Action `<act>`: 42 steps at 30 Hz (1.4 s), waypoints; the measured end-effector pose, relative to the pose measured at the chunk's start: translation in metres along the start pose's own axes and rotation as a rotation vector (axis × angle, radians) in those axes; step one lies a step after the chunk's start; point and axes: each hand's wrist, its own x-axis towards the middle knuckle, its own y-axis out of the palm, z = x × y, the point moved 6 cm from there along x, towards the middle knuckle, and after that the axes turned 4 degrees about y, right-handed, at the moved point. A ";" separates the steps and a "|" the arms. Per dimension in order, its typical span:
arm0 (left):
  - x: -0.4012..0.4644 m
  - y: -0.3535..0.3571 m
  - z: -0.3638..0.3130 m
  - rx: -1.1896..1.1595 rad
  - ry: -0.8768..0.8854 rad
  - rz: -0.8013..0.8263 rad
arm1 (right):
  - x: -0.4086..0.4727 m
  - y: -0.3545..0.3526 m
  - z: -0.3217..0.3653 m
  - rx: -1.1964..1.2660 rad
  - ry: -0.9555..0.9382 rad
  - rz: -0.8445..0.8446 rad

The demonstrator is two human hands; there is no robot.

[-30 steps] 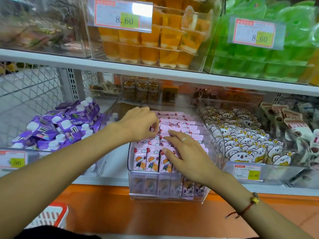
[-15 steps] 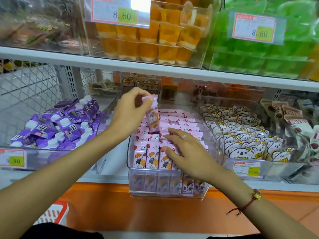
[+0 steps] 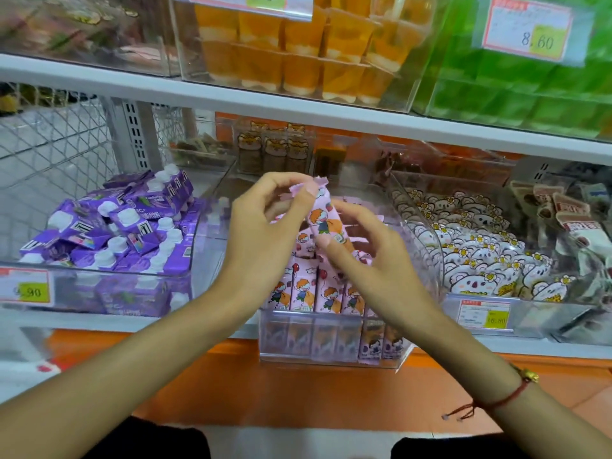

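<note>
One pink packet [image 3: 326, 223], cartoon kid with orange hair printed, crimped top edge, tilted above clear bin [image 3: 331, 359] of same packets; pinched at top by left hand [image 3: 265, 233], at bottom by right hand [image 3: 374, 263].

This is a shop, a snack aisle by the look of it. White shelves [image 3: 298, 122] carry clear plastic bins [image 3: 331, 354], each filled with many copies of one product: orange jelly cups [image 3: 298, 67], green packs [image 3: 530, 101], purple pouches [image 3: 132, 223], koala-print packets [image 3: 480, 260], and the same pink packet [image 3: 326, 293] repeated in upright rows. Printed price tags [image 3: 528, 29] are fixed to the bin fronts (one reads 8.60, another 16.80). A wire mesh panel [image 3: 49, 144] backs the shelving on the left.
</note>
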 end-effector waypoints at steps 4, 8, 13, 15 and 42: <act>-0.002 0.003 0.012 0.080 -0.071 0.092 | 0.001 -0.003 -0.024 0.447 0.351 -0.017; -0.009 0.013 0.017 0.134 -0.099 0.232 | -0.001 -0.004 -0.029 0.596 0.431 -0.032; -0.017 0.022 0.011 0.304 0.036 0.283 | -0.002 -0.004 -0.024 0.619 0.395 -0.058; -0.017 0.022 0.009 0.300 0.072 0.263 | -0.003 -0.007 -0.024 0.632 0.384 -0.074; -0.008 0.023 0.017 0.199 -0.038 0.386 | -0.003 -0.025 -0.018 0.349 0.212 -0.037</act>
